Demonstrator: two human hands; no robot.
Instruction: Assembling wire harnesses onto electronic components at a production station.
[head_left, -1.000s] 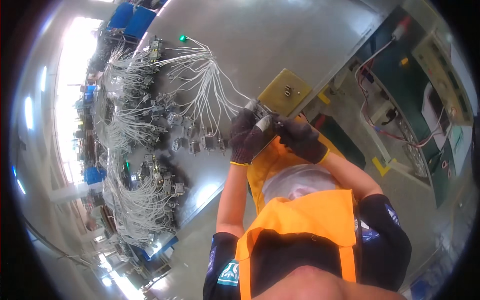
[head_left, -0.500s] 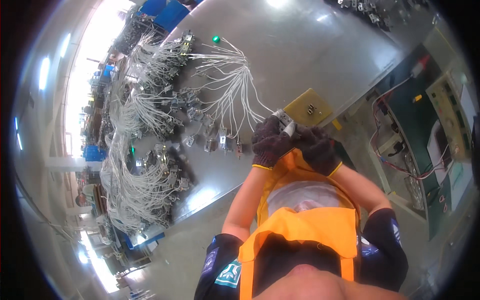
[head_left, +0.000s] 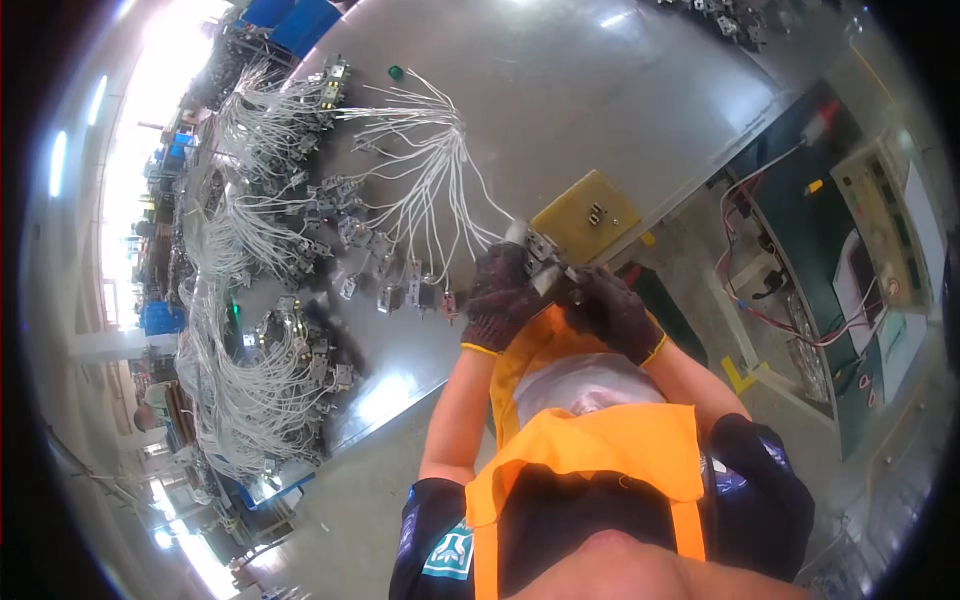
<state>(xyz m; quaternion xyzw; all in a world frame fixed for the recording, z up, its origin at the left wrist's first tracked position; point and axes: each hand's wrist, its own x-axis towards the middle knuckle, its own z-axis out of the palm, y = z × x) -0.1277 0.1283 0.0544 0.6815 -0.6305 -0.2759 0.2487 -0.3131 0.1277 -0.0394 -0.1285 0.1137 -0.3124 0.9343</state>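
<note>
L hand & R hand, both in dark gloves, meet over the desk edge. Fingers of both are curled tight on a small metal part w/ white wires, right by the yellow plate.

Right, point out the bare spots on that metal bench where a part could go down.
Bare metal bench lies beyond the yellow plate, up to the parts at the far edge. A smaller bare patch sits at the near edge, left of the left hand. Crowded: the white wire harnesses and the fan of wires reaching both hands.
</note>
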